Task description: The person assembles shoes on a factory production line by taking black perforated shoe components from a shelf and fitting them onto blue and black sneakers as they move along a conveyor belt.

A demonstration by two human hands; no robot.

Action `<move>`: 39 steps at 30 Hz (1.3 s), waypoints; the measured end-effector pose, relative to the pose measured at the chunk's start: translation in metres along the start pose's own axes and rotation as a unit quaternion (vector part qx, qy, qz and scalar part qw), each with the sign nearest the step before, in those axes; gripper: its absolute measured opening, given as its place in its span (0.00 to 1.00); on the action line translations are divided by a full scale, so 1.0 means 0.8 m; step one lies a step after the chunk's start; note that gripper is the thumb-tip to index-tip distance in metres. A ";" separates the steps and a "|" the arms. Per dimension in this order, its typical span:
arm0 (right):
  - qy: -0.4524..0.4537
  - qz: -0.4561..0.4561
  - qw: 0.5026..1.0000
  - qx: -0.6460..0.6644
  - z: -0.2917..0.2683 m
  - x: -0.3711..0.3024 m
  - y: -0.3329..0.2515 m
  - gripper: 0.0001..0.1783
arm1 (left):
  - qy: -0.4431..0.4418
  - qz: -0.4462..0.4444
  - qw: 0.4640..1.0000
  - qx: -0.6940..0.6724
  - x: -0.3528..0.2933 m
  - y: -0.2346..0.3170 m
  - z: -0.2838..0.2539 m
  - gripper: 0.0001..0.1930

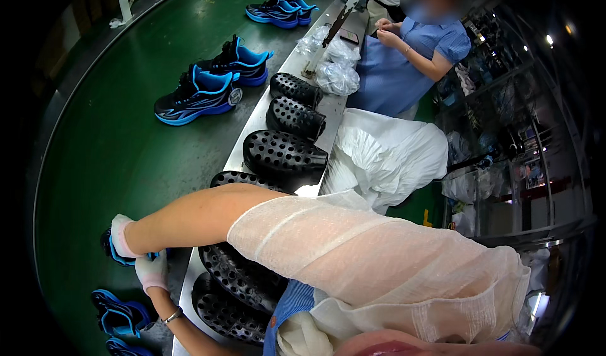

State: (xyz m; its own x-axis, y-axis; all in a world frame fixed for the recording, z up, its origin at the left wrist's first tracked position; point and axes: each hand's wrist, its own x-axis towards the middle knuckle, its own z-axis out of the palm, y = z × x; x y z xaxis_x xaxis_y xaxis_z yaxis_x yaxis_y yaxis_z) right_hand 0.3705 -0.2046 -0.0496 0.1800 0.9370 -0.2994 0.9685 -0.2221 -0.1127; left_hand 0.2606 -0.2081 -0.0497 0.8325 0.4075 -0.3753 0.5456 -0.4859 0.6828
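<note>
A black and blue sneaker point(108, 245) is at the left, over the green belt, mostly covered by my hands. My right hand point(120, 235), in a white glove, is closed on its near side; the fingers are largely hidden behind the wrist. Just below, my left hand point(152, 271), also gloved, holds the blue edge of the same shoe with closed fingers. Beneath my hands another black and blue sneaker point(120, 314) stands on the belt, with part of one more at the lower rim.
Black perforated shoe-shaped forms point(285, 153) line the metal ledge point(243, 142) beside the green belt point(120, 160). More sneakers point(197, 97) stand farther up the belt. Clear plastic bags point(336, 77), a white sheet point(391, 157) and a co-worker in blue point(394, 72) are beyond.
</note>
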 end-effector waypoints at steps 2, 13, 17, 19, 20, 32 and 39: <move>0.003 0.001 1.000 -0.002 0.002 0.003 -0.001 0.12 | 0.002 0.005 1.000 0.013 0.004 -0.006 0.000 0.12; -0.021 -0.058 0.997 0.044 -0.047 -0.027 0.001 0.12 | 0.070 0.158 0.974 0.148 0.017 -0.048 -0.005 0.17; -0.019 -0.034 0.999 0.015 -0.050 -0.028 -0.016 0.12 | 0.098 0.111 0.976 0.157 -0.002 -0.039 -0.007 0.26; -0.041 0.001 0.995 0.087 -0.059 -0.049 -0.012 0.14 | 0.028 0.012 0.980 0.196 -0.015 -0.006 -0.012 0.27; -0.032 0.050 0.991 0.122 -0.061 -0.055 -0.007 0.14 | 0.052 0.054 0.984 0.161 -0.016 -0.003 -0.007 0.28; -0.016 -0.062 0.994 0.091 -0.075 -0.096 -0.017 0.20 | 0.113 0.060 0.981 0.147 -0.028 -0.038 -0.010 0.17; 0.196 0.035 0.973 0.113 -0.118 -0.365 0.095 0.15 | 0.060 0.015 0.979 0.196 -0.029 -0.013 -0.044 0.21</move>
State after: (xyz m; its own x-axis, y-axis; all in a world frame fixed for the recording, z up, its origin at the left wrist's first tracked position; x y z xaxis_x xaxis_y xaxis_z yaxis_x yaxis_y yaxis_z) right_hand 0.4079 -0.4693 0.1187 0.3394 0.9384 0.0653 0.8965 -0.3016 -0.3246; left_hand 0.2319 -0.1855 -0.0262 0.8439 0.4652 -0.2674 0.5362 -0.7480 0.3910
